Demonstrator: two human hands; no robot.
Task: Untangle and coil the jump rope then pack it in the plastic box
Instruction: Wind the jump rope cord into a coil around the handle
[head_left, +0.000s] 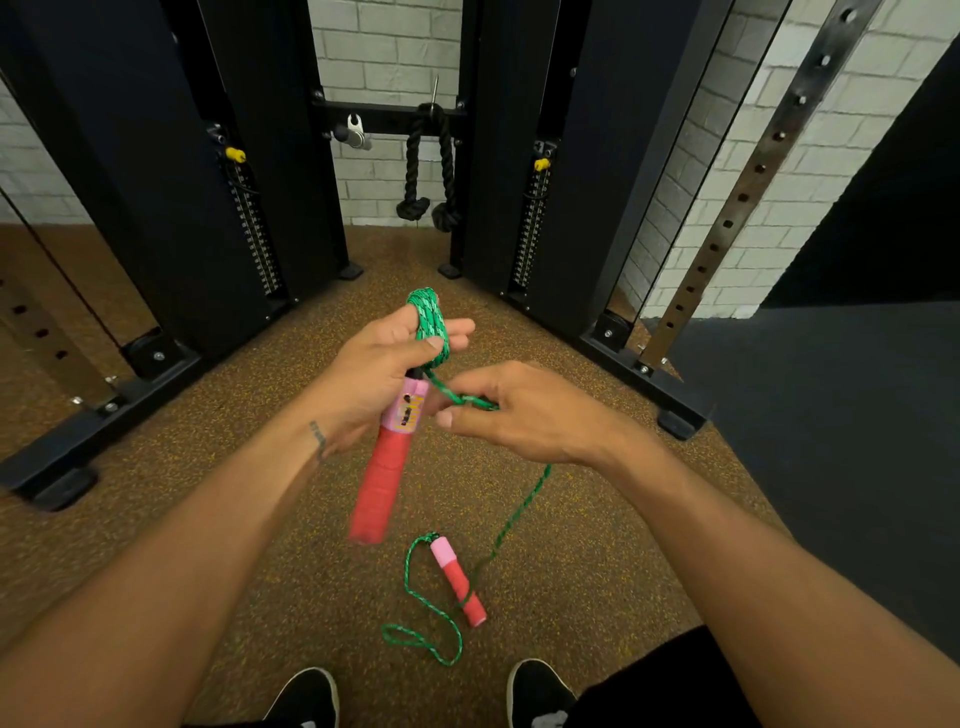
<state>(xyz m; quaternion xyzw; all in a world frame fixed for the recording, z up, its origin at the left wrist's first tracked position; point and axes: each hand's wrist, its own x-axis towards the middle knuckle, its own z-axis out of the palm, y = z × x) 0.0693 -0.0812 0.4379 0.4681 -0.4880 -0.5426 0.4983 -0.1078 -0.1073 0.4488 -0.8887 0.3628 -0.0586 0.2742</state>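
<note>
My left hand grips the upper end of one red and pink jump rope handle, which hangs down and to the left. Several turns of the green rope are wound around that hand's fingers. My right hand pinches the green rope just right of the handle. From there the rope drops to the floor in a loose loop that ends at the second red and pink handle, which lies on the floor between my feet. No plastic box is in view.
A black cable machine frame with weight stacks stands ahead, its feet spread left and right. A black triceps rope hangs at its centre. The floor is brown speckled rubber, and a dark mat lies to the right. My black shoes show at the bottom.
</note>
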